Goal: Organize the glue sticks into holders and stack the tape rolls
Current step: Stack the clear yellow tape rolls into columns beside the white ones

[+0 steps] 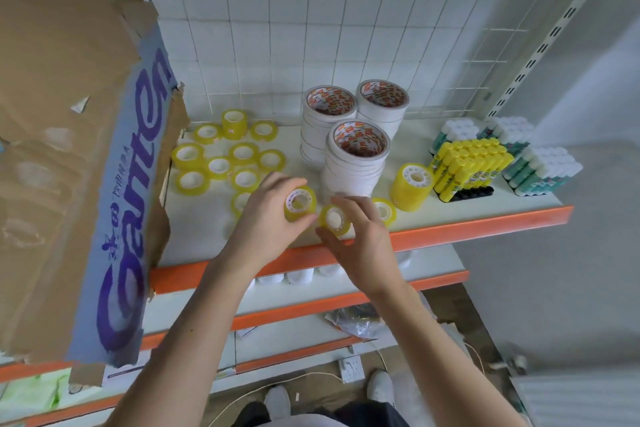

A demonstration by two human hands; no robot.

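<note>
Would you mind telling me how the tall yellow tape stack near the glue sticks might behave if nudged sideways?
The tall yellow tape stack already leans, so it would probably topple or shear apart. Its rolls look separate, so they may slide over one another. Once loose, the round rolls could roll toward the shelf's orange front edge.

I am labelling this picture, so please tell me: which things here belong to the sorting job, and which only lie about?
Job things: small yellow tape rolls, white tape stacks, yellow glue sticks, green glue sticks, black holder.

Lying about: cardboard box, plastic bag, wall socket.
</note>
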